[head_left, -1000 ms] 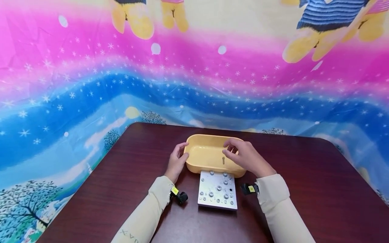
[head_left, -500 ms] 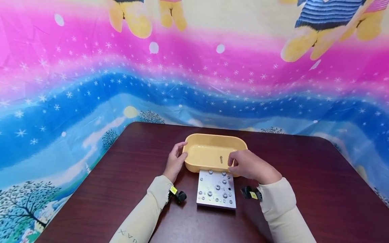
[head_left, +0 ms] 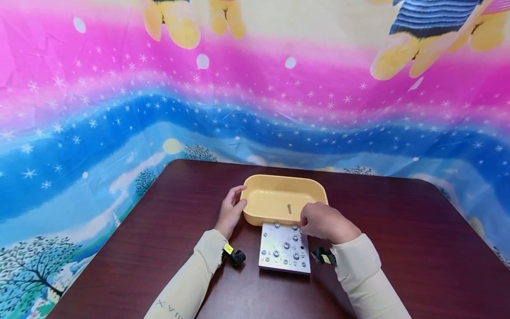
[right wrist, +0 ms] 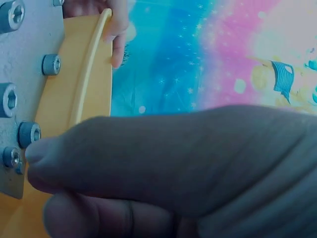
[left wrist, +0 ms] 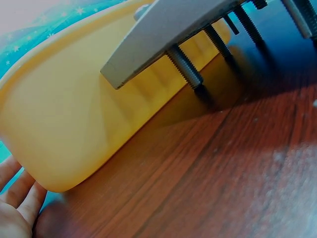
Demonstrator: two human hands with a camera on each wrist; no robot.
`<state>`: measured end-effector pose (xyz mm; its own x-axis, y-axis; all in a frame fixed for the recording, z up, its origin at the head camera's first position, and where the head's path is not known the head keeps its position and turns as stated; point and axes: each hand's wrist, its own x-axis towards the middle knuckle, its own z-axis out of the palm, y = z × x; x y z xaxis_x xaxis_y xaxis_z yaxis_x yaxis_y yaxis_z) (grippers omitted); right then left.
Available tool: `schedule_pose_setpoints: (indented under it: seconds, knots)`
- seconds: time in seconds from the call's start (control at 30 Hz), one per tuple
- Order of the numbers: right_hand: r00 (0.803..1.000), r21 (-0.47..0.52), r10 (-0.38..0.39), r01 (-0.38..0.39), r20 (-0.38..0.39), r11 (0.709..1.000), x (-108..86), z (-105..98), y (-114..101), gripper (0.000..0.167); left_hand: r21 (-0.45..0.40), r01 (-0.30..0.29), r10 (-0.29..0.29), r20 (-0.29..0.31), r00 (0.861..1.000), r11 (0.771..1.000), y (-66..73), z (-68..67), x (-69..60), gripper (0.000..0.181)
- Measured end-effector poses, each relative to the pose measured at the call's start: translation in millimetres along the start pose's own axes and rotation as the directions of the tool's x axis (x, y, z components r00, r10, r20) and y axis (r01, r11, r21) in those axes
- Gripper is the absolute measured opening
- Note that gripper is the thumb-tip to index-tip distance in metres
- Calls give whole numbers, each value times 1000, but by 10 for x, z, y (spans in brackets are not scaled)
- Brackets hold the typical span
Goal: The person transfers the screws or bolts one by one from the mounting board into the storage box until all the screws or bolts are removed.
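Note:
A yellow plastic tray [head_left: 271, 204] stands on the table, a loose metal screw [head_left: 289, 208] lying inside it. My left hand [head_left: 230, 212] holds the tray's left end, thumb and fingers spread about it. In front, a silver metal plate [head_left: 275, 261] carries several socket-head screws [head_left: 287, 245]; their threaded ends [left wrist: 184, 64] stick out underneath. My right hand [head_left: 328, 223] is at the plate's far right corner, fingers curled. In the right wrist view, my thumb [right wrist: 114, 158] lies close to a screw head [right wrist: 30, 134]. Whether anything is between the fingertips is hidden.
The dark red-brown wooden table [head_left: 159, 257] extends on both sides of the plate. Behind it hangs a colourful printed cloth [head_left: 255, 88]. A small black camera [head_left: 237, 258] is strapped at the left wrist, another camera [head_left: 322, 255] at the right.
My right hand has moved from over the tray down to the plate's far right corner. The screw in the tray has tilted slightly. My left hand stays at the tray's left end.

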<state>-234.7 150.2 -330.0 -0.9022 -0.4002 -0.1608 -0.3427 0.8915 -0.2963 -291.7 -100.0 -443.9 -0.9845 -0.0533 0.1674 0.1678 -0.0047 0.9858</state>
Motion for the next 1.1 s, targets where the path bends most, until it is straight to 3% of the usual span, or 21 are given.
schedule_pose_setpoints:
  seconds: [0.27,0.5,0.77,1.1]
  knots:
    - [998,-117,44,-49,-46,992,-4,72,-79,21,-22,-17,16,-42,999,1000,-123,20,45,39]
    - [989,-258,104,-127,-102,958,41,156,-172,15,-35,-29,27,-33,999,999,-125,30,47,42]
    - [984,-315,119,-156,-131,936,70,204,-192,14,-26,-18,18,8,1000,1000,165,21,-95,43]
    - [986,-334,109,-145,-124,931,73,214,-198,18,-21,-13,13,9,1000,1000,185,21,-113,41]
